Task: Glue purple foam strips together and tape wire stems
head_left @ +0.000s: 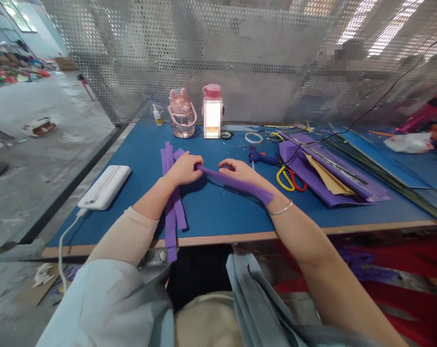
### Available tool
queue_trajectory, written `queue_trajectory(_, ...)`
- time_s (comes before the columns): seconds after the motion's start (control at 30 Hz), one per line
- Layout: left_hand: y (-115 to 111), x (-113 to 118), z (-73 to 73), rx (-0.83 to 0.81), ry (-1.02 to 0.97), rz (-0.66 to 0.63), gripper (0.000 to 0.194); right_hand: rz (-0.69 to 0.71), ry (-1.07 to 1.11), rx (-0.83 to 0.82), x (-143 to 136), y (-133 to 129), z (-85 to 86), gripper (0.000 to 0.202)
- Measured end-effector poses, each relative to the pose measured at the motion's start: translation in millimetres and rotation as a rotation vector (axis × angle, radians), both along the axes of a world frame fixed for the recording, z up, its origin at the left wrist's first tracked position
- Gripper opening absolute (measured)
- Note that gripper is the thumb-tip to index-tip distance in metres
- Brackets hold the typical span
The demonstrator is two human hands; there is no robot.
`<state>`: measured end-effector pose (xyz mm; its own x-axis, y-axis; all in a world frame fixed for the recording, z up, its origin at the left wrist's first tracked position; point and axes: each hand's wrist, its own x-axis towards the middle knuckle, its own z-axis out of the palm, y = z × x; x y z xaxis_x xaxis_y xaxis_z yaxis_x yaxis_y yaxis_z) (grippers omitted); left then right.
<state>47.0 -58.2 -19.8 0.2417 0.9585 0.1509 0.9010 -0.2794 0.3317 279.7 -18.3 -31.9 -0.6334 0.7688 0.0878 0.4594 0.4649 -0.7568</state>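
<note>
My left hand (184, 168) and my right hand (238, 169) both grip one purple foam strip (252, 190) just above the blue table (222, 212). The strip runs from my left fingers, under my right hand and past my right wrist, where a thin bangle sits. Under my left forearm lie several more purple strips (170, 212), running toward me and hanging over the table's front edge.
A blue glue gun (262, 156), yellow-and-red scissors (290, 178) and a pile of purple sheets with rods (330, 176) lie to the right. A pink cup (182, 113) and a pink-capped bottle (213, 111) stand at the back. A white box (104, 187) lies left.
</note>
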Motion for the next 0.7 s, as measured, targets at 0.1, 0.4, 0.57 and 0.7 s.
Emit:
queue_trajectory(0.1, -4.6, 6.6, 6.5, 0.102, 0.017, -0.072, 0.023, 0.220, 0.028, -0.340, 0.9, -3.1, 3.0, 0.062)
queue_trajectory(0.4, -21.8, 21.2, 27.8, 0.031, 0.148, 0.071, 0.054, 0.347, 0.181, -0.439, 29.9, 1.8, 24.0, 0.079)
queue_trajectory(0.57, -11.3, 10.7, 8.7, -0.313, 0.278, 0.211, 0.044, 0.253, -0.251, -0.238, 21.4, 4.1, 24.7, 0.070)
queue_trajectory(0.7, -18.4, 1.2, -6.6, -0.249, 0.281, 0.235, 0.037, 0.190, -0.494, -0.059, 13.7, 13.5, 17.1, 0.038)
